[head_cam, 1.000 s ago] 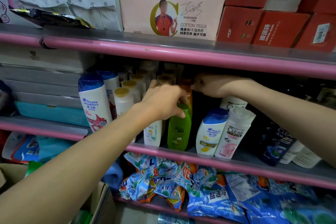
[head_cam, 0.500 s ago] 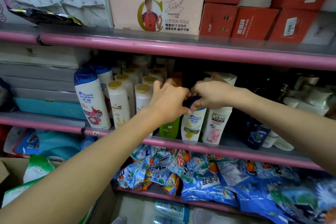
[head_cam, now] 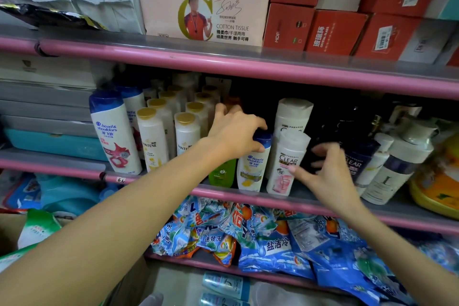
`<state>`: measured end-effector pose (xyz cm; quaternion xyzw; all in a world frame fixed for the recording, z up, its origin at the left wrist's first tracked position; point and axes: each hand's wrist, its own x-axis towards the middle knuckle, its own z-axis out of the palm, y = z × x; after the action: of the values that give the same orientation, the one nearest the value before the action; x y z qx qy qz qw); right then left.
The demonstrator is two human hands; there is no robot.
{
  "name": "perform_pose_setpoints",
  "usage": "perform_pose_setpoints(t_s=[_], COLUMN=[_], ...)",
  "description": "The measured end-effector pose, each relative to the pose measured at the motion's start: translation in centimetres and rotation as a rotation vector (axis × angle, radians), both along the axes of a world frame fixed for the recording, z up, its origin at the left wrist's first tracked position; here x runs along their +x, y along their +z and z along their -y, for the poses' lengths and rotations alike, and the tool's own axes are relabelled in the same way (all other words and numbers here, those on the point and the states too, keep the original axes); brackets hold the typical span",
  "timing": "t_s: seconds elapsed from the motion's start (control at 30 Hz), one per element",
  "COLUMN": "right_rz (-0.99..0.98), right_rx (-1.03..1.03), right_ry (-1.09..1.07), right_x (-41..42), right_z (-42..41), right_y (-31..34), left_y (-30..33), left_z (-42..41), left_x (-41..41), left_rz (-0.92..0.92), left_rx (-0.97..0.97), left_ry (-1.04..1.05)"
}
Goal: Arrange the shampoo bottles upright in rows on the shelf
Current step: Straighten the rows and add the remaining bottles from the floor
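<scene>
— What lay nearest, low in the frame?

— Blue detergent bags [head_cam: 278,243] on the bottom shelf. Above them ran the pink shelf rail [head_cam: 248,197].

— And the hands?

— Right of centre, the right hand [head_cam: 325,174] hovered with fingers spread, gripping nothing, just in front of the pink-labelled Clear bottle [head_cam: 285,164]. At centre, the left hand [head_cam: 236,131] curled over the blue cap of the small Head & Shoulders bottle [head_cam: 252,166], upright beside the green bottle [head_cam: 222,172].

— Farther back?

— Gold-capped Pantene bottles [head_cam: 151,141] stood in rows, left of centre.
</scene>
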<state>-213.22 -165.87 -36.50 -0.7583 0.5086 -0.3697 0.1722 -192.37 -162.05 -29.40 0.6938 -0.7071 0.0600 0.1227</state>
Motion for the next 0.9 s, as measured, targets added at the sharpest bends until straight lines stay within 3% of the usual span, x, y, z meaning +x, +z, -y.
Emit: perform_pose_setpoints(t_s=[0.2,0.6,0.73,0.83,0.9], right_rz=[0.101,0.111,0.084,0.201,0.174], right_rx=[0.381,0.353,0.51,0.483,0.438], right_ry=[0.2,0.289,0.354,0.159,0.116], right_x=[0.7,1.4,0.3,-0.3,-0.2], right_z=[1.3,1.9,3.1,4.5,5.7], right_y=[-4.7,-5.6,-4.7,-3.7,-3.1], left_y=[0.3,0.1,0.4,1.1,1.4], left_z=[0.6,1.0,0.8,0.7,1.0], left_x=[0.0,0.1,-0.2,-1.0,-1.9], left_rz=[-0.038,-0.043,-0.057,-0.168,-0.175], left_rx=[0.027,0.03,0.029,0.006,-0.007], left_ry=[-0.002,0.003,-0.012,-0.069,-0.097])
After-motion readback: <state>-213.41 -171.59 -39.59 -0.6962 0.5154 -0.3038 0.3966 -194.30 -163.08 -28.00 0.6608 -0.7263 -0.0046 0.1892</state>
